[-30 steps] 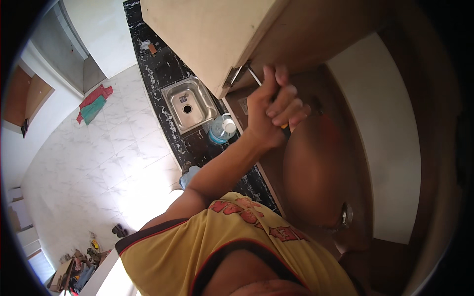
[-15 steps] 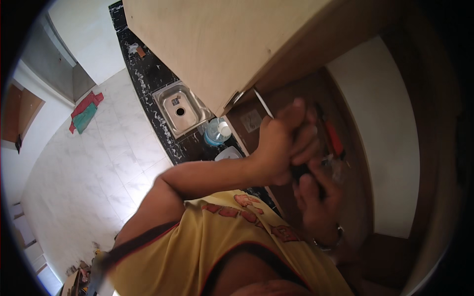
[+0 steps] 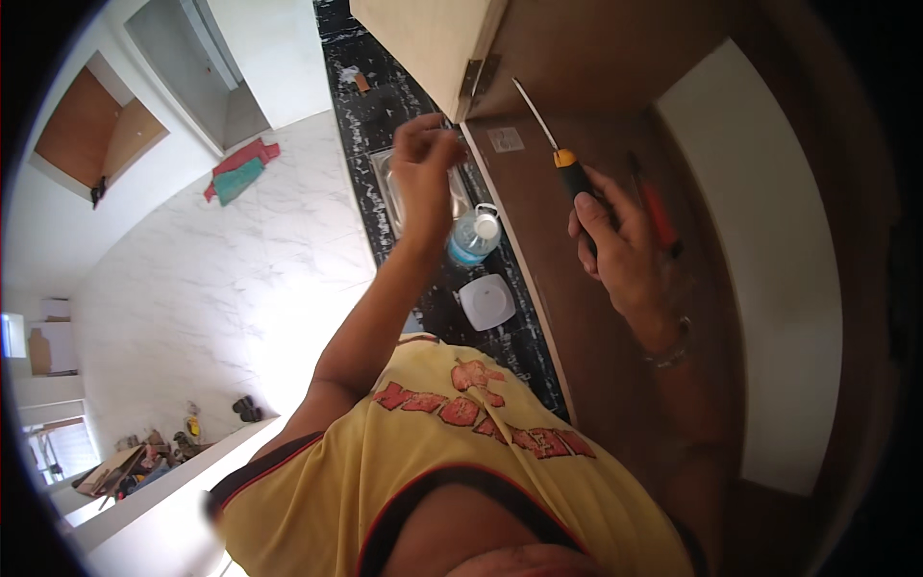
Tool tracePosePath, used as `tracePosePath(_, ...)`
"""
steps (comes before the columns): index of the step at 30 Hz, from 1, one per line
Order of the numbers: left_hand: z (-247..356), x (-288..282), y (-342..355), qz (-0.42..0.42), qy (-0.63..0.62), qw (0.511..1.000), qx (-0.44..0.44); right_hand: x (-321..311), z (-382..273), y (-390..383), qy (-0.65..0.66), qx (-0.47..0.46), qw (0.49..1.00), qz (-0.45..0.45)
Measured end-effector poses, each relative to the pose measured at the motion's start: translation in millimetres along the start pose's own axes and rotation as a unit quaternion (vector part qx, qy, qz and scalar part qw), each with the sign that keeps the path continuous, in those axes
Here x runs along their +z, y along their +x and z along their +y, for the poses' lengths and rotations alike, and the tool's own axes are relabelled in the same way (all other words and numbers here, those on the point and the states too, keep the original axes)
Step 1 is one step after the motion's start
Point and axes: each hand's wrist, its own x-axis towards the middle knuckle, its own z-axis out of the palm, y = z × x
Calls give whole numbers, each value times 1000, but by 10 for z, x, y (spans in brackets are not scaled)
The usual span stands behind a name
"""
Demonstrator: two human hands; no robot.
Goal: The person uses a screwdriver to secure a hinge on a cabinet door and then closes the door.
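Observation:
My right hand [image 3: 620, 240] grips a screwdriver [image 3: 574, 173] by its black and yellow handle, inside the brown cabinet. Its metal shaft slants up and left toward a metal hinge [image 3: 474, 82] on the edge of the pale wooden door [image 3: 423, 38]; the tip is apart from the hinge. My left hand [image 3: 423, 163] is raised just below that door edge, in front of the sink. Its fingers are curled in, and whatever they may hold is hidden.
A red-handled tool [image 3: 661, 216] lies on the brown cabinet board [image 3: 615, 375] beyond my right hand. On the black counter [image 3: 442, 298] are a steel sink [image 3: 387, 192], a clear bottle of blue liquid [image 3: 471, 248] and a white container [image 3: 486, 301]. Cloths [image 3: 238, 178] lie on the floor.
My hands were close together over the cabinet and have drawn apart. The left has moved up and left toward the door edge; the right has moved up, with the screwdriver now plainly in view.

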Motion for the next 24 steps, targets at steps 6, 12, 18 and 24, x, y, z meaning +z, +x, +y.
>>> tracePosePath(6,-193,-181,235,56,223,962,149,-132,266,-374,-49,1,998,-41)
tracePosePath(12,-23,526,458,66,392,831,390,-273,160,-670,-127,-95,987,-36)
tracePosePath(18,59,532,644,41,450,794,406,-412,-116,-604,-143,-286,947,-4)
tracePosePath(24,1716,1093,788,-77,269,829,484,-360,-1039,-683,-183,-498,841,103)
